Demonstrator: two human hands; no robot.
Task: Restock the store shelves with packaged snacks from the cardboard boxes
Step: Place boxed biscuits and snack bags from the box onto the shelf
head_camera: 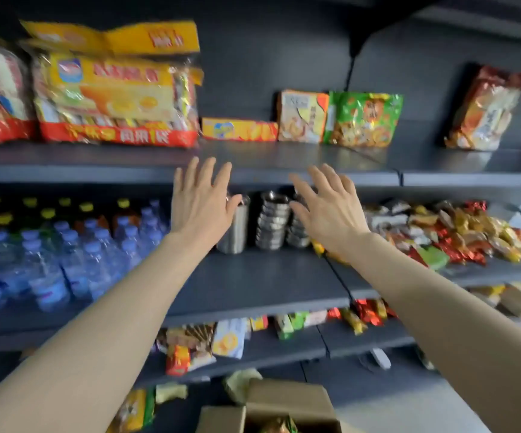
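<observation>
Two bare forearms reach up from the bottom corners of the frame toward dark grey store shelves. Left hand [201, 203] and right hand [326, 207] are both spread flat with straight fingers, holding nothing, raised in front of the edge of the upper shelf [284, 178]. Below them, at the bottom centre, a cardboard box [287, 401] sits open on the floor with a bit of wrapped snack showing inside. On the upper shelf, a big yellow-and-red multipack [117, 98] stands at the left, a flat yellow packet [239, 129] lies beside it, and a cream packet [303, 117] and a green packet [363, 120] stand upright side by side; a brown-and-orange packet [485, 110] leans alone farther right. The middle shelf carries water bottles [50, 254] at the left, stacked metal bowls [273, 220] and a metal cup [234, 229] just behind the hands, and a heap of small wrapped snacks [446, 232] at the right. More packets [196, 345] lie on the shelf beneath.
</observation>
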